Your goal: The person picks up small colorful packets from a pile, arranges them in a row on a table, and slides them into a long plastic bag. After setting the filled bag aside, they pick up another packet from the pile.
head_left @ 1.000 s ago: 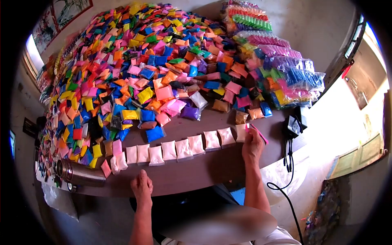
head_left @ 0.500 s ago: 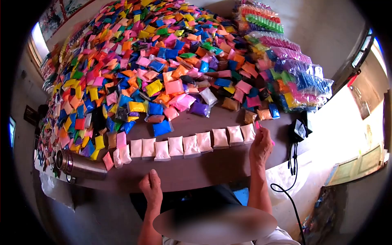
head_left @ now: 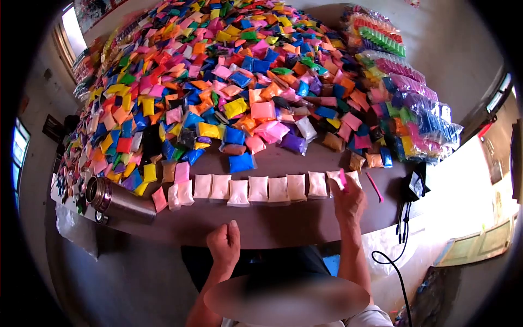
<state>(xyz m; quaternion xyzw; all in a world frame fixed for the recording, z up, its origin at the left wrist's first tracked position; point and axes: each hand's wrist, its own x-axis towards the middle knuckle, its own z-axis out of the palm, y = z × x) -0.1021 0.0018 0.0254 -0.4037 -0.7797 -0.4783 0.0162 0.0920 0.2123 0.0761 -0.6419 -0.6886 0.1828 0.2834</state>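
A row of pale pink sachets point(head_left: 258, 189) lies along the near part of the brown table point(head_left: 283, 220). Over the right end of that row, my right hand point(head_left: 350, 204) pinches a small bright pink thing point(head_left: 342, 177), too small to make out; the hand partly covers the last sachets. A thin pink stick point(head_left: 375, 187) lies on the table just right of this hand. Closer to me, my left hand point(head_left: 224, 241) is closed in a loose fist at the table's front edge, below the row, thumb up. Nothing shows in it.
A huge heap of colourful sachets point(head_left: 263, 110) covers the back of the table. Clear bags of packed sachets point(head_left: 430, 117) are stacked at the right. A steel flask point(head_left: 125, 203) lies on its side at the left. A black device point(head_left: 415, 185) with a cable sits at the right edge.
The view has shifted, so the table appears further right and lower. My right hand has moved left along the row, uncovering the pink stick. My left hand stays closed.
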